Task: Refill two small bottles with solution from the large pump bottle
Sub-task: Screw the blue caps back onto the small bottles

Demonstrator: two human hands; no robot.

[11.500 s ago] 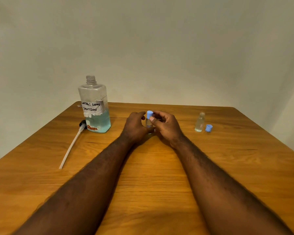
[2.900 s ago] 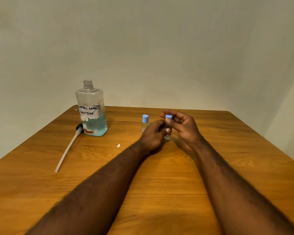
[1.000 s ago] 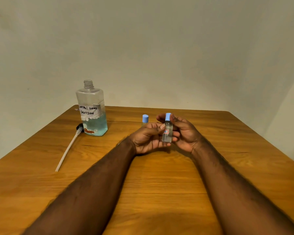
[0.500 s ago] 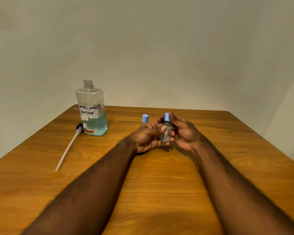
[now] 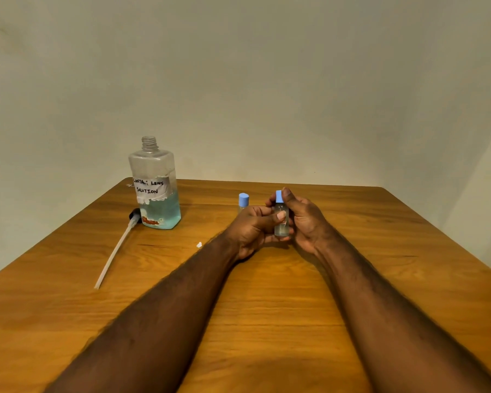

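Observation:
Both hands hold a small clear bottle (image 5: 281, 226) upright just above the wooden table (image 5: 267, 293). My left hand (image 5: 251, 229) grips its body, thumb across the front. My right hand (image 5: 305, 219) holds it from the right, with the thumb against its blue cap (image 5: 278, 196). A second small bottle (image 5: 243, 200) with a blue cap stands behind my left hand, mostly hidden. The large bottle (image 5: 155, 185), labelled "contact lens solution", stands uncapped at the back left, about a third full of blue liquid.
The pump head with its long white tube (image 5: 116, 248) lies on the table beside the large bottle, pointing toward me. A small white scrap (image 5: 199, 245) lies left of my left wrist. A plain wall rises behind the table's far edge.
The small bottle has stayed between both hands over the last second. My left thumb slid a little across its front and my right thumb rose to the cap.

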